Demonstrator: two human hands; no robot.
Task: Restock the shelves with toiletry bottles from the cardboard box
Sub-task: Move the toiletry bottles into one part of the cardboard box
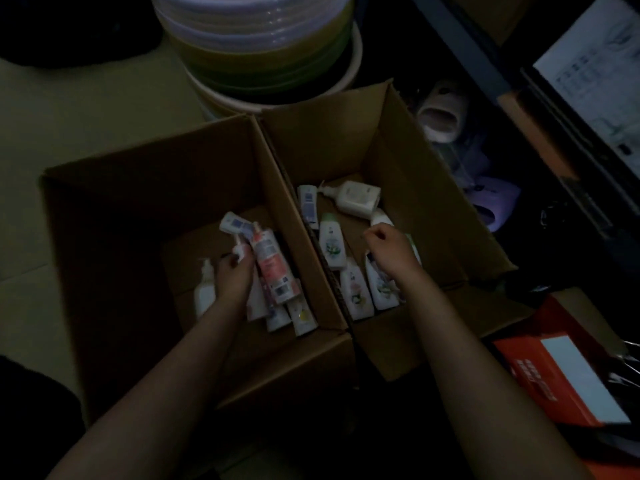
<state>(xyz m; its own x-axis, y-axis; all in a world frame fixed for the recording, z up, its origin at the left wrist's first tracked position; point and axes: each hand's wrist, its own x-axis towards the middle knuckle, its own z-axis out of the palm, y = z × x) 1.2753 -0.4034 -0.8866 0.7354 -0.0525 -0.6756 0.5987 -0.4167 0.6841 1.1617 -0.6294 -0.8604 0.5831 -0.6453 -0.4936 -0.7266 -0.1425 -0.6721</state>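
The landmark here is the right cardboard box [398,161], standing open on the floor [86,109] with its flaps folded out, presumably so both arms can reach straight down into it. Pressed against its left wall is a second, left cardboard box [145,188], opened the same way; keeping the two touching lets one person work both without shifting. Behind the boxes, beyond the seam where they meet, a stack of plastic basins [256,46] sits nested to save room. To the right of the right box runs the dark shelf frame [464,39], the likely destination, near enough to be reached from here; a red carton [554,372] lies at the box's near right corner. Inside the right box the toiletry bottles [332,249] lie flat and loosely heaped rather than upright, as does a cream pump bottle [356,199] at the far end, which suggests they were tipped in or have been rummaged through. More lie jumbled in the left box, among them a pink-labelled bottle [275,268]. The right hand [388,249] hovers over the bottles in the right box with its fingers curled; in this dim light I cannot tell whether they grasp anything. The left hand [233,275], down in the left box, has its fingers closed round a small bottle top [239,250], probably to lift it out for shelving.
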